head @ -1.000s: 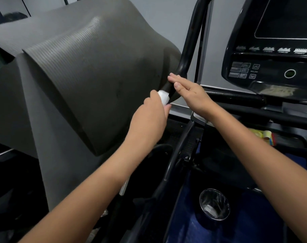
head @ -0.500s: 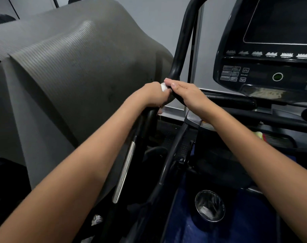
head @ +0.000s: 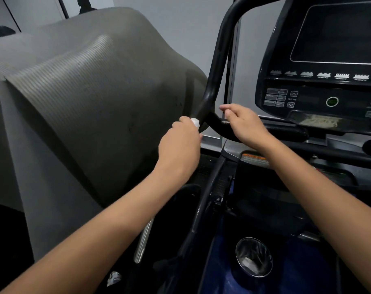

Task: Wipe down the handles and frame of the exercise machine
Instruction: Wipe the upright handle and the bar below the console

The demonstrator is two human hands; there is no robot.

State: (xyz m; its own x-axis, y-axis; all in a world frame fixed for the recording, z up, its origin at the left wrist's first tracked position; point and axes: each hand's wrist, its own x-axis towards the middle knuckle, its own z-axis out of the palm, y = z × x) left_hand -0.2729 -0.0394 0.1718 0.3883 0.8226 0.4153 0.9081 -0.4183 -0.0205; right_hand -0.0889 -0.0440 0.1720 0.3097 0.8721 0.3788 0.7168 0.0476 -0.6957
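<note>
A person is wiping the black handlebar [head: 217, 66] of an exercise machine, at the bend where the upright tube is meeting the horizontal grip bar [head: 220, 126]. The left hand [head: 180, 145] is gripping a small white wipe [head: 195, 122], fingers curled round it, and pressing it against the tube at 12 o'clock from the knuckles. The right hand [head: 244, 124] is hovering over the grip bar with fingers loosely extended; whether it is touching the bar cannot be told.

The wipe is looking soft, light and easily bunched, best held wadded in the palm; the tubing is appearing rigid, fixed and smooth, so it is likely calling for a wrap-around grip and firm pressure.

At 5 o'clock from the hands, a round metal-rimmed cup holder [head: 253, 257] is holding what is looking like crumpled clear wrapping. The console [head: 320, 98] is standing at 3 o'clock and a grey ribbed mat [head: 91, 98] is draping at 9 o'clock.
</note>
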